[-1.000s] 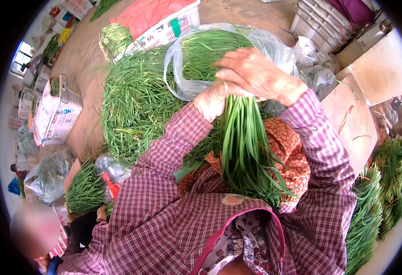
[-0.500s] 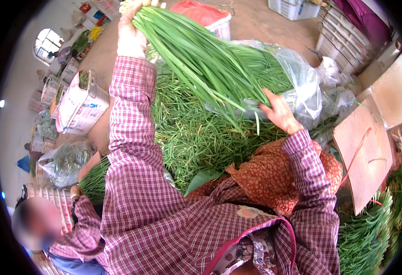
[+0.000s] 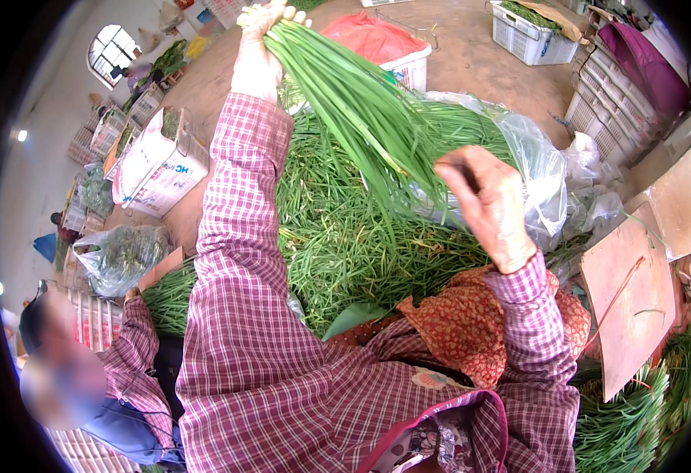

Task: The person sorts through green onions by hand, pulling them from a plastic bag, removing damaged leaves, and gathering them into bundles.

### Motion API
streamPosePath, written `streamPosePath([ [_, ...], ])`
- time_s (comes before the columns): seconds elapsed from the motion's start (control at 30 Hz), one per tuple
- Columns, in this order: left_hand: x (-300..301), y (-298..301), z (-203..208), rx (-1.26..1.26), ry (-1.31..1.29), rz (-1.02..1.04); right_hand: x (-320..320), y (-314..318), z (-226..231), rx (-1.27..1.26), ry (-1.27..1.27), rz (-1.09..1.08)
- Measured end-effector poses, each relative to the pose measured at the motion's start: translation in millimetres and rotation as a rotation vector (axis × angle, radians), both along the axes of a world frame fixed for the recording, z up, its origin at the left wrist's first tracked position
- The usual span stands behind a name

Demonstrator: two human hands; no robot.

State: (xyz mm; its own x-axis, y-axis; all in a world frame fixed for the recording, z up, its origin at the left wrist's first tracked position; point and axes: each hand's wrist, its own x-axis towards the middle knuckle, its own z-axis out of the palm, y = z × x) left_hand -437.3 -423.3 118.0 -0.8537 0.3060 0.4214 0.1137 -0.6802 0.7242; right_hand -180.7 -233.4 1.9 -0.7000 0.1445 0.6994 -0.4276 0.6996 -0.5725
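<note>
Head view: noted near the upper edge, left hand (image 3: pixel 260 39) at full stretch, with grip clamped round the pale stem ends of a bunch of long green leaves (image 3: pixel 353 98). Seen slanting down and rightward from there, fanned out above a large heap of cut greens (image 3: pixel 338 229), with tips just beside the right hand (image 3: pixel 491 205). For right hand: bent at the fingers, thumb toward the leaf tips; cannot tell fingertips together from fingertips apart, nor rule out a pinched leaf, owing to the angle. Logged behind the leaf tips: clear plastic bag (image 3: pixel 538 150) at the heap's far right, around more greens. Recorded beyond the heap, on the brown floor (image 3: pixel 471 63): white crate (image 3: pixel 414 72) under a red cloth (image 3: pixel 373 35); farther right, white basket (image 3: pixel 531 43) of greens, then stacked white crates (image 3: pixel 598 114) beside a purple cloth (image 3: pixel 649 67). Found on the near side: orange-red patterned cloth (image 3: pixel 471 323), next to the right sleeve (image 3: pixel 531 315). Observed at right: cardboard sheet (image 3: pixel 625 292), above bundles of greens (image 3: pixel 617 422). Listed at left: printed white box (image 3: pixel 160 173) and plastic bag of greens (image 3: pixel 125 256). Also noted, lower left: co-worker in a checked sleeve (image 3: pixel 134 339).
</note>
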Motion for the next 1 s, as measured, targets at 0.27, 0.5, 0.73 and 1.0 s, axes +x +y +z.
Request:
streamPosePath([
  [0.27, 16, 17, -1, -0.003, 0.034, -0.032, -43, -34, -4, -0.075, -0.023, 0.068],
  [0.5, -61, -11, -22, 0.047, 0.091, -0.125, -25, -37, 0, -0.063, 0.175, 0.113],
  [0.73, -36, -14, -24, 0.176, 0.095, -0.172, 0, -20, 15, -0.082, 0.049, 0.167],
  [1.0, 14, 9, -20, 0.176, 0.125, -0.1, -39, -41, -22, 0.053, -0.076, -0.168],
])
